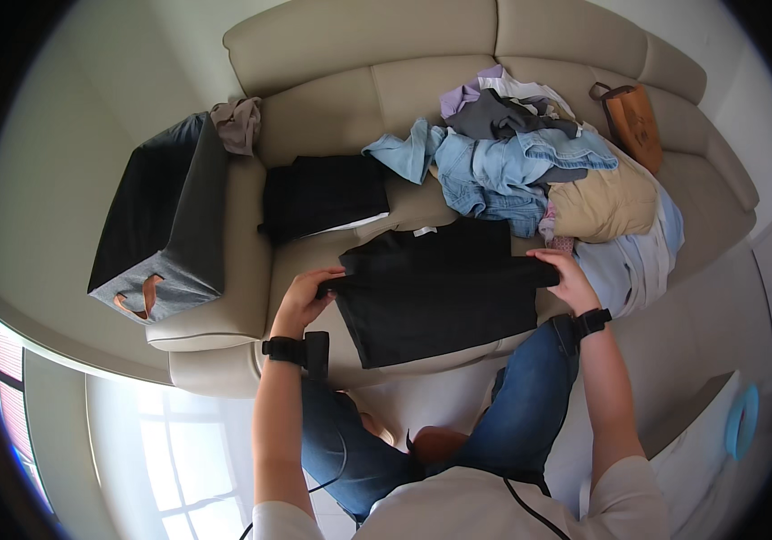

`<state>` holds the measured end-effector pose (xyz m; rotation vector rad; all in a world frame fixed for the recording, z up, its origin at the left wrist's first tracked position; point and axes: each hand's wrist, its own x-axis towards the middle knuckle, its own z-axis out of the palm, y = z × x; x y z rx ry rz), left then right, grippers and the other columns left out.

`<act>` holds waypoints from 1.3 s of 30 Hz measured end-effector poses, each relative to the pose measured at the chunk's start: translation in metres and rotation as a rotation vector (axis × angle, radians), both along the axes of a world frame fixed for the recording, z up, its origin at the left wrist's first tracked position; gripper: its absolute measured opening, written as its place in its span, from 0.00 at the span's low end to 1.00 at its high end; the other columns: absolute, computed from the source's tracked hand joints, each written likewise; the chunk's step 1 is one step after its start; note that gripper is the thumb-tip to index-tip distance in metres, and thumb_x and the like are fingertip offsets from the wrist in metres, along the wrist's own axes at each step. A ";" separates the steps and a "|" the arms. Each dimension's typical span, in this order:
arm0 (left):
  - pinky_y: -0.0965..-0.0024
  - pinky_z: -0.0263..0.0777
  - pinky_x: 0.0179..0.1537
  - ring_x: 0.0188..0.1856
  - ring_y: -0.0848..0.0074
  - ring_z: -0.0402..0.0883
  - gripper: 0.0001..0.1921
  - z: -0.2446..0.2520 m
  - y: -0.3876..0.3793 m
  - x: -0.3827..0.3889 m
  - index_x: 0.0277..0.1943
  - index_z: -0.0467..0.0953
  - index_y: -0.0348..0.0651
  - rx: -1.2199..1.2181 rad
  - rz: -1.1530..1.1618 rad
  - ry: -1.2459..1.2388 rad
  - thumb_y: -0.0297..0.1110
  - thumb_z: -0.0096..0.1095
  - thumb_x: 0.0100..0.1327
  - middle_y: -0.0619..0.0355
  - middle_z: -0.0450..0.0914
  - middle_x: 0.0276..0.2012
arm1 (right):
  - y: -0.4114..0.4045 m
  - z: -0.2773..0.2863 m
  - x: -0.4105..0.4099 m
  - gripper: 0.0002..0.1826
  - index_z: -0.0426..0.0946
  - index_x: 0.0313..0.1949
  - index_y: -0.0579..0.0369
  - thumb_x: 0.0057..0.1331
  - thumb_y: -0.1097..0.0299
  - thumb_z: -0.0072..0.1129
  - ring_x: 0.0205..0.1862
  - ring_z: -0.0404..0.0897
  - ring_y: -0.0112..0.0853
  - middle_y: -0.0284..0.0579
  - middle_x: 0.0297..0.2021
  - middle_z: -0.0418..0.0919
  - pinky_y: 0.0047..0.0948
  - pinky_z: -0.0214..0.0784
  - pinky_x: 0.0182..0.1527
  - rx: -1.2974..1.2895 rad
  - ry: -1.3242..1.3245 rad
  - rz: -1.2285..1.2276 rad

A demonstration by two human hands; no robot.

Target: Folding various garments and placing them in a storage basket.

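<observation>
A black garment [436, 304] with a small white label near its far edge is spread in front of me on the sofa seat. My left hand [308, 293] pinches its left side, and my right hand [563, 278] grips the right side; the cloth stretches between them. Whether it is a shirt or something else cannot be told. Beyond my left hand rests a folded black garment [325, 192], with a strip of white along its lower edge. Just past my right hand lies a heap of clothes, including a light blue denim garment [494, 165] and a tan padded garment [605, 202].
On the sofa's left armrest stands a grey fabric storage bin [200, 223] with a brown handle, and a taupe cloth [237, 125] beside it. A brown bag [634, 128] leans at the sofa's back right. At lower right, a light blue ring [741, 423] lies on a marble-patterned table [693, 445].
</observation>
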<state>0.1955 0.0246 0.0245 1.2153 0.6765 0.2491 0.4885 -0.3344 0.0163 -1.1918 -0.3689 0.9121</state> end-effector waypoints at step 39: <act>0.35 0.34 0.63 0.71 0.57 0.45 0.33 -0.104 -0.082 0.073 0.70 0.50 0.54 1.587 -0.119 0.566 0.57 0.41 0.66 0.57 0.48 0.70 | 0.126 -0.112 -0.033 0.25 0.61 0.63 0.22 0.66 0.43 0.41 0.69 0.50 0.43 0.40 0.67 0.55 0.53 0.35 0.67 -0.742 -1.508 -0.141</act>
